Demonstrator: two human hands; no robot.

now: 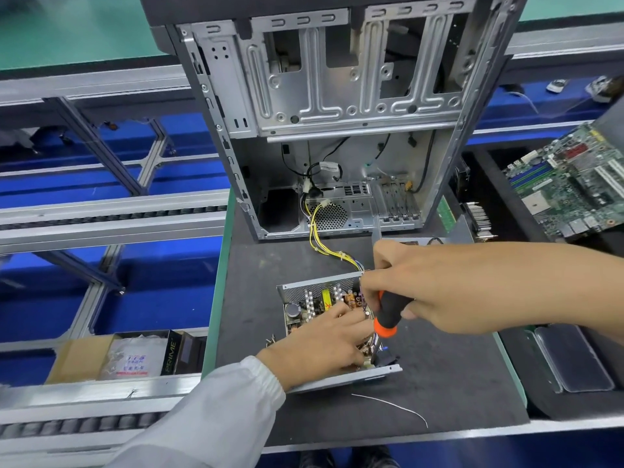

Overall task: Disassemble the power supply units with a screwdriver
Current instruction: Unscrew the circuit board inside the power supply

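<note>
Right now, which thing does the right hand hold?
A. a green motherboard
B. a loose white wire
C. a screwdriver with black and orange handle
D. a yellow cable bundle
C: the right hand grips the screwdriver by its black and orange handle, over the open power supply unit.

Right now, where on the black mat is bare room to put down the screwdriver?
Bare mat lies right of the open power supply, up to the green edge. Another patch lies left of it, below the computer case. It is crowded behind the unit, where yellow wires run, and in front, by the white wire.
</note>
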